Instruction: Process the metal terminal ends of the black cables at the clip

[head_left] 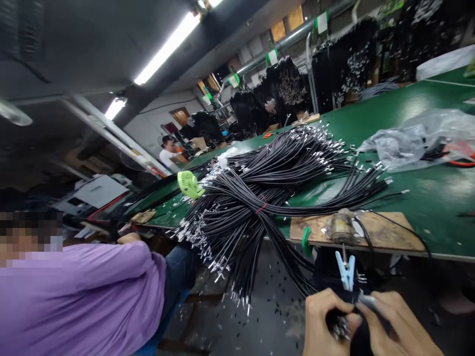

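And we're in the handling step, by the look of it: the left hand (322, 316) is curled nearly closed around silver-tipped cable ends (340, 327), just off the near edge of the green table (441, 198). The right hand (401, 319) is right beside it, fingers bent in around a blurred grey patch — whether they grip anything, I can't tell. A blue clothes peg (346, 272) sits just above both, below the metal device (342, 227) on the wooden board (393, 232) at that near edge. Black cables (284, 247) hang over the edge towards the left hand, and the big pile (274, 168) spreads back across the table, a red tie (261, 207) around one bunch. Any move from here calls for a snug left grip, tips gathered — and fingers clear of the peg
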Action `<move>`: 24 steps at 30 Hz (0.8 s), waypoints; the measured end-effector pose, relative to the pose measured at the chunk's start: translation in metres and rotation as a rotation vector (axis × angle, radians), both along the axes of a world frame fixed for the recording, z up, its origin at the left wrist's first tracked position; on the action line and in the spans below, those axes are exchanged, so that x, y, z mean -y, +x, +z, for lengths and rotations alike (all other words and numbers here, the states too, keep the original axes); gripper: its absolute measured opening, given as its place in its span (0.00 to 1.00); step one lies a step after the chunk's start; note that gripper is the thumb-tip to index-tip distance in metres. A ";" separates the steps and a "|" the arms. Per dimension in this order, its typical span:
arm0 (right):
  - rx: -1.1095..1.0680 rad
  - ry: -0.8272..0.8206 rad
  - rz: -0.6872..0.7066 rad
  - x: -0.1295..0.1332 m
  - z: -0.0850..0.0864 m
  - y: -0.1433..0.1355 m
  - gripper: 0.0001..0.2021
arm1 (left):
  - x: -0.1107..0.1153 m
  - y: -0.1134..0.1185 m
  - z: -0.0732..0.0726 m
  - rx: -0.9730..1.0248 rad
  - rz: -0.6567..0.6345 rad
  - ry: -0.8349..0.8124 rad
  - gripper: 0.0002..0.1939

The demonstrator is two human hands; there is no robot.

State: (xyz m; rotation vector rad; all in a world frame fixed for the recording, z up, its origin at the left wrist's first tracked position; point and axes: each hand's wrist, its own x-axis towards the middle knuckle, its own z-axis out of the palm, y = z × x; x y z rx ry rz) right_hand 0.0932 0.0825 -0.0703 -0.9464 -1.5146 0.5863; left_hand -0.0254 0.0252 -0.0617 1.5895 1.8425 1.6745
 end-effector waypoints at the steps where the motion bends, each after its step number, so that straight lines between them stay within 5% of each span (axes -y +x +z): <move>1: 0.036 0.051 0.073 -0.004 0.005 0.003 0.08 | -0.002 -0.004 0.006 -0.048 -0.047 0.018 0.10; 2: 0.029 0.012 0.186 -0.009 0.009 0.006 0.05 | -0.003 -0.008 0.013 -0.080 -0.145 -0.022 0.09; 5: -0.150 -0.546 0.731 -0.022 0.019 0.013 0.10 | -0.010 -0.017 0.032 0.046 -0.407 -0.168 0.10; 8: -0.334 -0.927 1.084 -0.035 0.025 0.018 0.20 | -0.015 -0.019 0.036 0.151 -0.428 -0.241 0.10; 11: -0.182 -0.978 1.098 -0.049 0.035 0.025 0.20 | -0.014 -0.017 0.032 0.169 -0.388 -0.242 0.08; 16: -0.148 -0.853 0.778 -0.072 0.045 0.017 0.22 | -0.011 -0.016 0.031 0.185 -0.358 -0.176 0.06; 21: -0.559 -1.002 1.025 -0.069 0.036 -0.021 0.26 | -0.011 -0.021 0.027 0.259 -0.310 -0.039 0.04; 24: -0.745 -1.073 0.991 -0.063 0.034 -0.035 0.24 | -0.014 -0.022 0.022 0.285 -0.264 -0.016 0.03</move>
